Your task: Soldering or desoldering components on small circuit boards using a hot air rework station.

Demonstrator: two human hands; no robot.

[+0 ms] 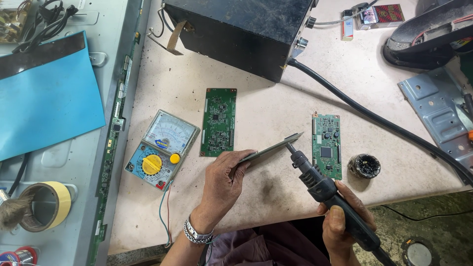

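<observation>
Head view, looking down at a pale speckled worktable (276, 113). The left hand (224, 180), with a metal watch band at the wrist, is closed in a pinch on the near end of a thin flat metal strip (276, 147), fingers curled around it, and holds it slanting up to the right above the table. The right hand (345, 221) is wrapped tight around the black handle of a soldering iron (315, 180); the iron's tip touches the strip near its far end.

Just right of the tip lies a small green circuit board (326, 146), long and narrow, studded with dark chips. Beside it to the right sits a small round pot (364, 166) of dark, blackened paste. A second green circuit board (219, 122) lies flat further left, and left of that an analog multimeter (161, 149) with a pale dial face, blue lower body and yellow knob.

At the far edge stands a black box (241, 32), with a thick black cable (374, 118) running from it toward the near right. Far right lie a white lighter (347, 24) and a red-and-black packet (382, 15). At near left, a roll of yellowish tape (47, 206) rests on a grey panel, below a blue sheet (44, 98).
</observation>
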